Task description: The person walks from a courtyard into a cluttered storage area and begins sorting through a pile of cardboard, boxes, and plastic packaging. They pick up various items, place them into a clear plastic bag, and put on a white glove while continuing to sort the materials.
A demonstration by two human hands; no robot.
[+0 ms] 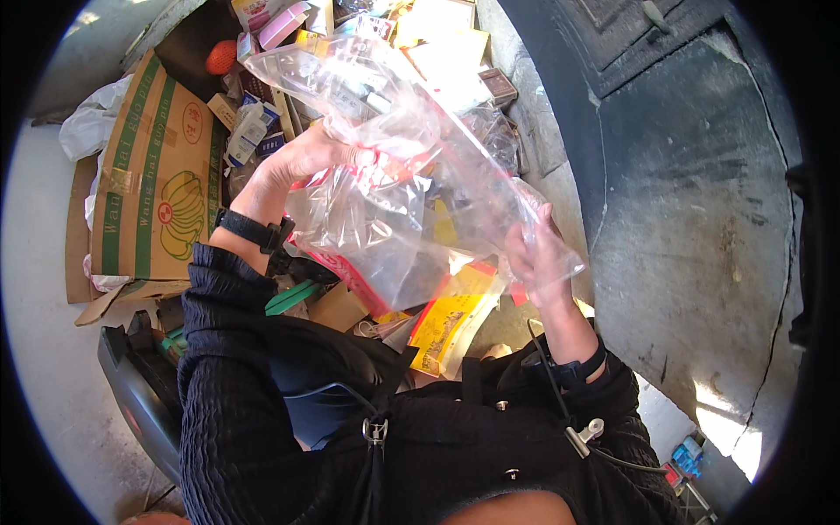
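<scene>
A large clear plastic bag (374, 216) with red printed edges stretches between my two hands. My left hand (328, 151) grips a bunched part of it near the upper middle. Farther right, my right hand (535, 252) holds the bag's other end, its fingers seen through the film. Beneath the bag lies a yellow printed cardboard piece (453, 315) with red edges, close to my knees. Through the plastic, parts of the heap below show only dimly.
A heap of flattened boxes and packaging (440, 39) spreads ahead, with an orange ball-like object (221, 58) among it. A banana carton (157, 177) stands at left, a black plastic container (141, 394) below it. A cracked grey wall (689, 184) rises at right.
</scene>
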